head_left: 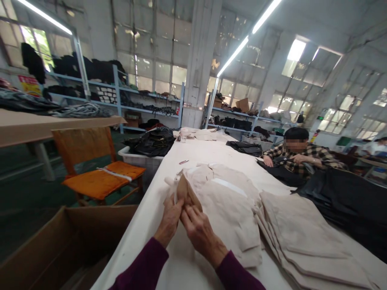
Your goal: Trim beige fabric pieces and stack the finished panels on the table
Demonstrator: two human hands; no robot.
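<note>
Well, the left hand (170, 221) and right hand (201, 235) pinch a folded corner (187, 194) of a beige garment (225, 213) on the white-covered table (145, 233), fingers (190, 217) nearly closed (the corner raised, seemingly to keep the fold apart), though the fold partly hides the grip.

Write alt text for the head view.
A person's left hand and right hand handle a folded beige garment on a white-covered table, beside a stack of beige pieces. A co-worker in a plaid shirt handles black fabric.
</note>
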